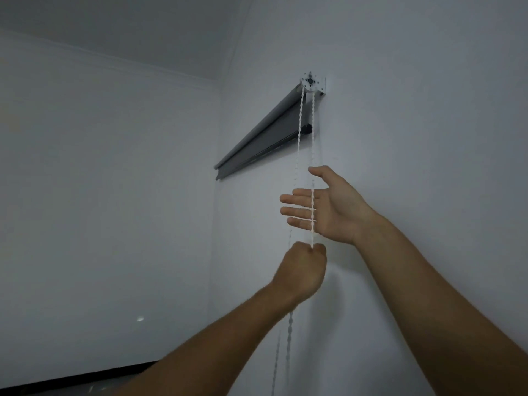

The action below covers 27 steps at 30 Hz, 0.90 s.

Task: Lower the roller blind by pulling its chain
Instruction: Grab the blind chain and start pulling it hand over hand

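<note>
A grey roller blind (265,132) is mounted high on the right-hand wall, rolled up almost fully, with a metal bracket (312,83) at its near end. A white bead chain (299,124) hangs from the bracket in two strands. My left hand (301,271) is a fist closed around the right strand, below the blind. My right hand (323,205) is just above it, palm showing and fingers spread, and the right strand runs in front of its fingers without being gripped. The left strand passes beside both hands and hangs down below my left wrist.
White walls meet in a corner (217,195) left of the blind. A dark strip (71,380) runs along the bottom of the left wall. The ceiling (143,30) is close above the blind's bracket.
</note>
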{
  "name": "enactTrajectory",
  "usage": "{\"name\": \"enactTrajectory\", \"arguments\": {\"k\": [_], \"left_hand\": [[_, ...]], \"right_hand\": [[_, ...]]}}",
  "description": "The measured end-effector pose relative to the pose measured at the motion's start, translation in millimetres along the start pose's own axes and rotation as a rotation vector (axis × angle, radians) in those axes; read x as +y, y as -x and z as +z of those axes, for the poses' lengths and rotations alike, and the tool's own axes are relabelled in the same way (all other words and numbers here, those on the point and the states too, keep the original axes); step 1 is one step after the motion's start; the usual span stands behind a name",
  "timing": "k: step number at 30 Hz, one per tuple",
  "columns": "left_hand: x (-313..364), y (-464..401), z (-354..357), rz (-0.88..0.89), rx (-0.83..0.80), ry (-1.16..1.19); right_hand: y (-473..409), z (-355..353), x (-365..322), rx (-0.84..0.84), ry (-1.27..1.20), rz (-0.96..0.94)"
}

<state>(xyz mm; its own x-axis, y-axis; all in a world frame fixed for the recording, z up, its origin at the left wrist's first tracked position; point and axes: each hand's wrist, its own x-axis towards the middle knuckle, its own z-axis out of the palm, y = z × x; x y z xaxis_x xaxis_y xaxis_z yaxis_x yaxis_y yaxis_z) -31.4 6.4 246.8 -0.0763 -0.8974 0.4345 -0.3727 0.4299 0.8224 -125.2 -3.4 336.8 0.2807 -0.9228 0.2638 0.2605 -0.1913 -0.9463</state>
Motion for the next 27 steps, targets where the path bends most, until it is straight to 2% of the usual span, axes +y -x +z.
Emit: {"name": "enactTrajectory", "arguments": {"k": [4,7,10,12,16,20,24,27], "left_hand": [[-10.1,11.3,9.4,0.120,-0.051,-0.197],[-14.4,19.5,12.0,0.166,-0.043,-0.240],[-25.0,20.8,13.0,0.226,-0.102,-0.259],[-30.9,19.8,11.5,0.217,-0.143,-0.192],[-34.6,18.9,2.3,0.143,-0.264,-0.125],[-37.6,11.9,-17.8,-0.059,-0.345,0.021],[-37.6,-1.0,-34.2,-0.142,-0.205,0.339],[-27.1,-13.3,-43.2,-0.123,-0.098,0.439]], "right_hand": [[-10.9,6.2,0.4,-0.124,-0.116,0.113],[-18.6,8.0,7.8,-0.161,-0.099,0.151],[-23.5,1.7,18.3,-0.245,-0.135,0.192],[-22.4,-1.7,24.4,-0.303,-0.170,0.193],[-14.3,-5.7,29.3,-0.253,-0.129,0.111],[-5.0,-9.1,34.3,-0.177,-0.032,0.023],[3.7,-14.1,40.1,-0.150,0.016,-0.025],[10.2,-14.2,46.2,-0.145,0.046,-0.040]]}}
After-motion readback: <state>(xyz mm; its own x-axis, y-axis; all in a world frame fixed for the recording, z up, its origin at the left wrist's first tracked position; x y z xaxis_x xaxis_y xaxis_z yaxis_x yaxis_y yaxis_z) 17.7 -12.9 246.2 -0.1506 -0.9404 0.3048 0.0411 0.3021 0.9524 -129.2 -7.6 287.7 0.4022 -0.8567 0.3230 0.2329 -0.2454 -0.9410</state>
